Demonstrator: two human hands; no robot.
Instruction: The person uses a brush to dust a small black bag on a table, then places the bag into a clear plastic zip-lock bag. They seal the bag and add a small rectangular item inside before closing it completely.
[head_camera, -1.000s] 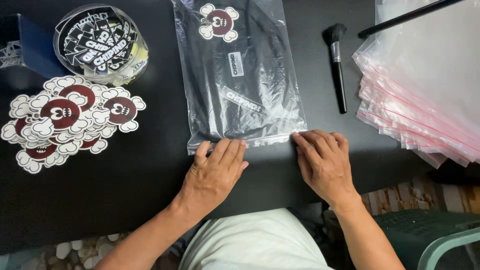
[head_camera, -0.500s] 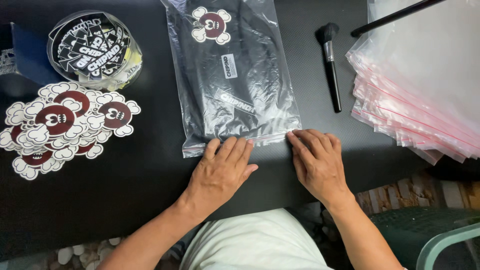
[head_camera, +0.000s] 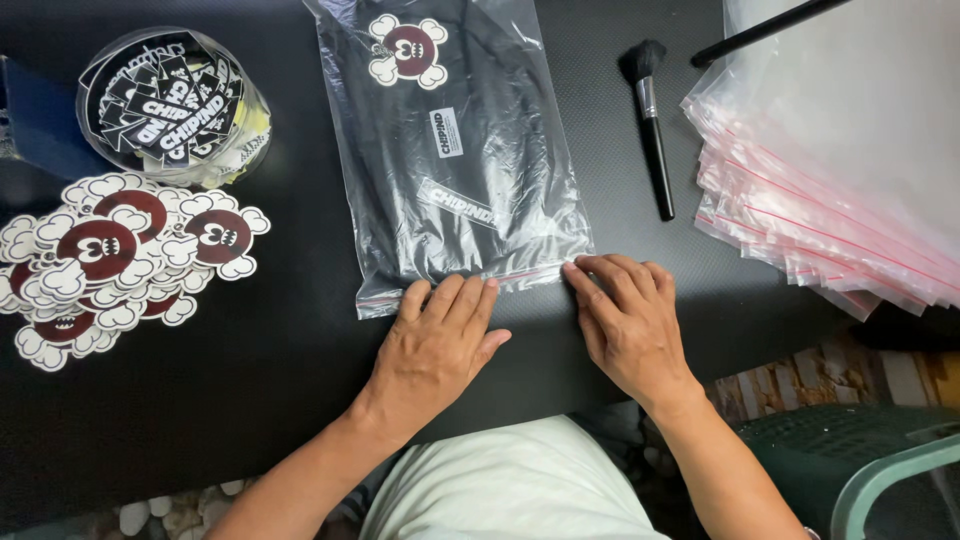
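Both hands lie flat, fingers spread, on the near sealed edge of a clear zip bag (head_camera: 450, 160) holding a black garment: left hand (head_camera: 435, 350) beside right hand (head_camera: 630, 325). It rests mid-counter (head_camera: 250, 400), between cloud-shaped stickers (head_camera: 110, 250) and a makeup brush (head_camera: 650, 120).

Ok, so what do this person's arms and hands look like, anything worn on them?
Both forearms are bare, with no sleeves in view. The left hand and right hand wear no gloves, and no rings or watch show. Fingernails are short and unpainted.
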